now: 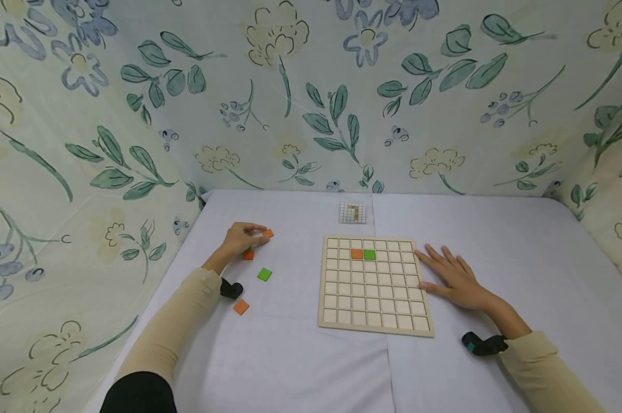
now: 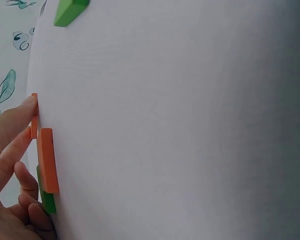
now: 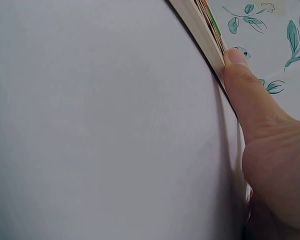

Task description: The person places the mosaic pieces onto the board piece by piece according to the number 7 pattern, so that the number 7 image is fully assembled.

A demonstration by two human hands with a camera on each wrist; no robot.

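Near the left edge of a white-covered table, a person's left hand pinches one orange tile between thumb and finger. Two more loose orange tiles and two loose green tiles, one partly hidden, lie nearby. The right hand, fingers spread, touches the right edge of one grid board, where one orange square and one green square sit side by side toward the far edge.

No legible txt or nos.
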